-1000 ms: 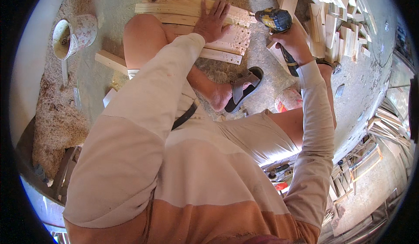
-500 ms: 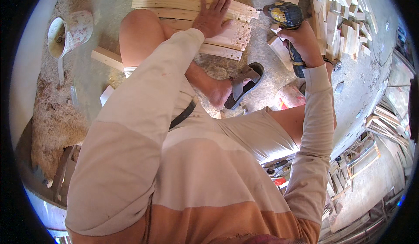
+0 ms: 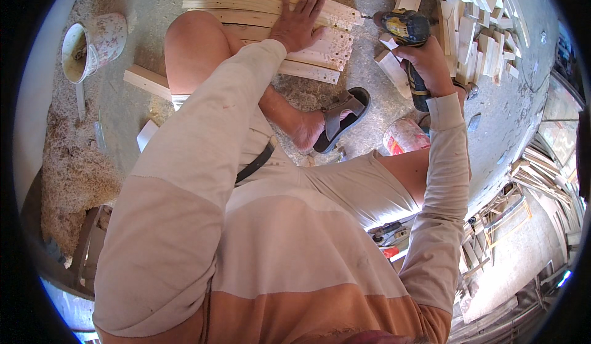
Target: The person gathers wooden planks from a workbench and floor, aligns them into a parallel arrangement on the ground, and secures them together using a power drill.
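Observation:
Several pale wooden slats lie side by side on the floor, with small holes along their right ends. Across them rests my left hand, flat and with its fingers spread. My right hand is wrapped round the handle of a black and yellow cordless drill. The drill lies level, and its thin bit points left at the right end of the upper slats. Whether the bit touches the wood is too fine to tell.
A heap of cut wood blocks stands at the right, close to the drill. To the left is a dirty white bucket beside sawdust. A loose wooden block lies by my knee. My sandalled foot is below the slats.
The whole view has shifted slightly. My left hand stays on the slats, and my right hand still holds the drill at their right ends, with little visible movement.

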Motion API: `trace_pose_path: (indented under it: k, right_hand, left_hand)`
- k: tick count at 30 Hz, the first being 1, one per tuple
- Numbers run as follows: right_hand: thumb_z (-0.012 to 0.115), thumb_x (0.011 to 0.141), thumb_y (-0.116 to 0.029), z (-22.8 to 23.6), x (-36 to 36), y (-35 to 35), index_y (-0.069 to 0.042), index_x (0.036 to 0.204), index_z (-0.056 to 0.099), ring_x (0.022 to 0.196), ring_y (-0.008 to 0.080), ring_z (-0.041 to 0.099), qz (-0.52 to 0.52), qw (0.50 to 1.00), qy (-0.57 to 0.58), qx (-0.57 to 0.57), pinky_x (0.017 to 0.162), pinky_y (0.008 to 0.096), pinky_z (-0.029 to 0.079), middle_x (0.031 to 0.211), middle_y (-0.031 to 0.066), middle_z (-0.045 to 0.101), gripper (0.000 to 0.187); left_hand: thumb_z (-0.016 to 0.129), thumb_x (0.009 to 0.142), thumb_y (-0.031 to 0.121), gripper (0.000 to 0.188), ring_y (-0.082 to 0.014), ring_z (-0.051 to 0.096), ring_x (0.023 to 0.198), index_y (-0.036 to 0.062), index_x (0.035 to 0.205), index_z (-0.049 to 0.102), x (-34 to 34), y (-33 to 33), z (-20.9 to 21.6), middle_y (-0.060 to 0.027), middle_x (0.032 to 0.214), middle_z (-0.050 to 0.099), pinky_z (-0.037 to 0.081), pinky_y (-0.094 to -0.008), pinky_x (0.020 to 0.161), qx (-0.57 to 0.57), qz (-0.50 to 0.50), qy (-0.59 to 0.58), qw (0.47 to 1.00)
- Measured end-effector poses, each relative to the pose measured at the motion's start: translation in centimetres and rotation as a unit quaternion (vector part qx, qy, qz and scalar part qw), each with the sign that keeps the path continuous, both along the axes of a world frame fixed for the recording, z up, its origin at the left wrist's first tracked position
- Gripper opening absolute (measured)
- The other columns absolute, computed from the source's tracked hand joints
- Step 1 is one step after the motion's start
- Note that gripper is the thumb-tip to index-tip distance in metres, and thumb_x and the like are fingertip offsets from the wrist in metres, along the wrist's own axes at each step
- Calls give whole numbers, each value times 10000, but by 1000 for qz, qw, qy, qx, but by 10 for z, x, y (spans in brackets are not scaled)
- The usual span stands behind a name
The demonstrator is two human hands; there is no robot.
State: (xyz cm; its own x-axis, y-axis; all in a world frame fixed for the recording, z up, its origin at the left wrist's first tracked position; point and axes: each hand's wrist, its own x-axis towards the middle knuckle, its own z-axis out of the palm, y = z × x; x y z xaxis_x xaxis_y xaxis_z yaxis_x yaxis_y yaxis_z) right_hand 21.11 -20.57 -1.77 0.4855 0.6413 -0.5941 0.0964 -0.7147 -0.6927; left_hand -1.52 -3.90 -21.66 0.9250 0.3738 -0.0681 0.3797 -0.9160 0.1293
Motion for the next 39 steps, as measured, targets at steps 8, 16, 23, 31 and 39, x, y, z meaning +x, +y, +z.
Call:
trace_pose_path:
  k: [8, 16, 23, 31, 39]
  right_hand:
    - [781, 741, -25, -23, 13, -1, 12, 1136, 677, 583, 132, 661, 67, 997, -28, -42, 518, 291, 541, 826, 66, 716, 410]
    - [794, 741, -56, -29, 5, -1, -4, 1098, 721, 593, 162, 672, 62, 995, -70, -20, 549, 333, 551, 827, 88, 740, 369]
    - [796, 744, -68, -33, 6, -1, 1, 1124, 702, 643, 166, 675, 69, 995, -66, -22, 585, 341, 557, 855, 85, 742, 398]
    - [741, 684, -44, -34, 6, -5, 12, 1051, 674, 736, 287, 711, 92, 988, -118, 31, 687, 415, 578, 856, 127, 734, 377]
    - [791, 653, -94, -53, 14, -9, 45, 909, 699, 725, 374, 741, 113, 975, -184, -43, 669, 441, 589, 781, 217, 734, 305]
  left_hand:
    - [469, 1019, 574, 795, -296, 208, 1572, 72, 1618, 322, 1, -2, 2, -125, 1664, 316, 39, -761, 1200, 12, 0, 4, 1000]
    - [452, 1023, 585, 814, -295, 200, 1578, 80, 1637, 276, 3, 0, 3, -117, 1674, 306, 39, -761, 1204, 11, -3, 25, 1000]
    - [438, 1029, 589, 823, -301, 188, 1583, 74, 1644, 251, 1, 0, 5, -134, 1682, 290, 28, -761, 1205, 9, -6, 19, 1000]
    - [402, 1034, 610, 853, -322, 119, 1605, 48, 1648, 217, 5, -4, -5, -148, 1710, 234, -2, -771, 1199, -3, -16, 40, 999]
    - [676, 828, 703, 1213, -339, -32, 1621, 40, 1667, 101, 27, 22, 6, -155, 1753, 41, -6, -797, 1174, -109, -78, 193, 972]
